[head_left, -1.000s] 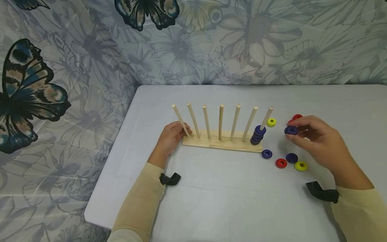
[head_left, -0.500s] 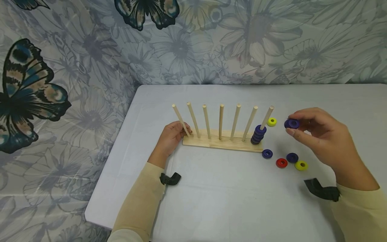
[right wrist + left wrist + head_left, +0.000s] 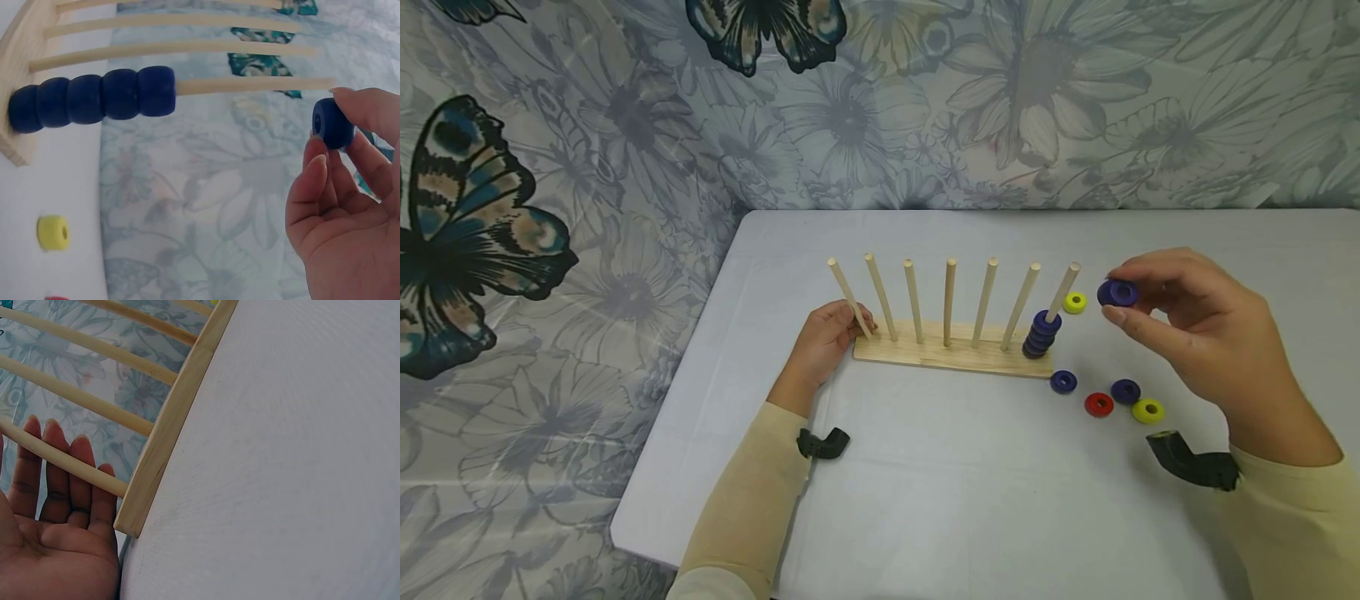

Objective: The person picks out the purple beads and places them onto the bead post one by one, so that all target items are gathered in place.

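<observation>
A wooden peg rack point(image 3: 947, 354) with several upright pegs stands on the table in the head view. My left hand point(image 3: 823, 337) is at its left end, and the left wrist view shows the fingers point(image 3: 57, 469) extended behind the end peg point(image 3: 75, 464). My right hand point(image 3: 1213, 333) pinches a dark blue bead point(image 3: 1117, 292) between thumb and fingertips, up off the table and right of the rightmost peg point(image 3: 1063, 292). In the right wrist view this held bead point(image 3: 332, 124) is close to that peg's tip. Several blue beads point(image 3: 85, 99) are stacked at the peg's base.
Two loose blue beads, one point(image 3: 1063, 382) by the rack's right corner, a red bead point(image 3: 1099, 405) and a yellow bead point(image 3: 1147, 410) lie in front at right. Another yellow bead point(image 3: 1074, 302) lies behind the rack. A floral cloth point(image 3: 925, 125) hangs behind the table.
My right hand has lifted the blue bead up and away from the table and moved it slightly left toward the rightmost peg. The left hand and the rack keep their place.
</observation>
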`<action>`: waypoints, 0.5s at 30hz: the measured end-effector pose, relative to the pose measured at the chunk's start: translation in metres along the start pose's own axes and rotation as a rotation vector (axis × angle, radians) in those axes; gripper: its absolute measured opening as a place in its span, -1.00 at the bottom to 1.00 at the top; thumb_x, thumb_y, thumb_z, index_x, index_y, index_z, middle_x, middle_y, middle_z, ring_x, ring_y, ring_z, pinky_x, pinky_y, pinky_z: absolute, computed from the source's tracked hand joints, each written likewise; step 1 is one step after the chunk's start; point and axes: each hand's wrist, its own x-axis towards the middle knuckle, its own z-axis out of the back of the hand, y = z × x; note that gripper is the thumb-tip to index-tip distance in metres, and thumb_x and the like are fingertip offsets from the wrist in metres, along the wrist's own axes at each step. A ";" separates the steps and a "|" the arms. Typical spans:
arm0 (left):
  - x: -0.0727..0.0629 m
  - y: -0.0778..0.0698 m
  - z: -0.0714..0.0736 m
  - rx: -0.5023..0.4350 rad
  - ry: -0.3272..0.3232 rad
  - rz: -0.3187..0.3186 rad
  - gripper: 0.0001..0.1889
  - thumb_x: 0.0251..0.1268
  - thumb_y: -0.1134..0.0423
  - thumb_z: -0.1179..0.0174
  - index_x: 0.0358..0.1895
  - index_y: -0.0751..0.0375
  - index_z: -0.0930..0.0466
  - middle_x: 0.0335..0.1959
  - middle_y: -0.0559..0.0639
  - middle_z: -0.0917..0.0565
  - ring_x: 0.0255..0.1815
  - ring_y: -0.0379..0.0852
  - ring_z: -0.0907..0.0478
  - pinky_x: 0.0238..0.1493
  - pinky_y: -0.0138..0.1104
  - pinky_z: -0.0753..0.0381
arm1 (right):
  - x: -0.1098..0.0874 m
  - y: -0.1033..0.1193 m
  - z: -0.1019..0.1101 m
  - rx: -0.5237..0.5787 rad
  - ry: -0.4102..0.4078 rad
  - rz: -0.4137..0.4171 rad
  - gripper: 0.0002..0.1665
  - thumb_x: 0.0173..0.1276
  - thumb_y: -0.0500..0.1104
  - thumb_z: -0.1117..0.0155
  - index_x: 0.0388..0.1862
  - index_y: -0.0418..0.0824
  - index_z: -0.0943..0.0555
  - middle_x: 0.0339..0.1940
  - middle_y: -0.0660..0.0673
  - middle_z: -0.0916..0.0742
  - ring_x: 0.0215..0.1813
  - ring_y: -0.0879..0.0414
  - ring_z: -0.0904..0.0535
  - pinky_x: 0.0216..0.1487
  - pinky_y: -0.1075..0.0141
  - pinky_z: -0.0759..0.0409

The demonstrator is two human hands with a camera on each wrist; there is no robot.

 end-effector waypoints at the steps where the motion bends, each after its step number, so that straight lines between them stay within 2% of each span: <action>1: 0.000 0.000 0.000 0.001 -0.001 0.001 -0.54 0.37 -0.29 -0.35 -0.18 0.06 -0.78 -0.17 0.00 -0.73 -0.03 -0.07 -0.70 0.09 -0.28 -0.64 | 0.001 0.001 -0.001 0.029 -0.005 0.008 -0.60 0.36 -0.54 -0.50 0.11 -0.70 -0.62 0.03 -0.41 -0.69 -0.07 0.02 -0.70 0.03 0.46 -0.65; 7: 0.000 0.000 0.000 0.001 -0.001 0.000 -0.54 0.36 -0.30 -0.35 -0.18 0.04 -0.79 -0.18 -0.01 -0.73 -0.04 -0.08 -0.71 0.09 -0.29 -0.64 | 0.012 0.007 -0.009 0.191 -0.024 0.066 -0.49 0.36 -0.39 -0.61 0.07 -0.75 -0.59 0.02 -0.40 -0.70 -0.07 -0.01 -0.68 0.02 0.43 -0.65; 15: 0.000 0.001 0.000 0.000 0.006 -0.011 -0.55 0.39 -0.28 -0.33 -0.17 0.06 -0.79 -0.18 0.00 -0.73 -0.03 -0.08 -0.71 0.10 -0.28 -0.64 | 0.023 0.019 -0.016 0.208 -0.011 0.090 -0.50 0.37 -0.39 -0.61 0.07 -0.74 -0.59 0.03 -0.37 -0.71 -0.04 -0.01 -0.67 0.00 0.45 -0.64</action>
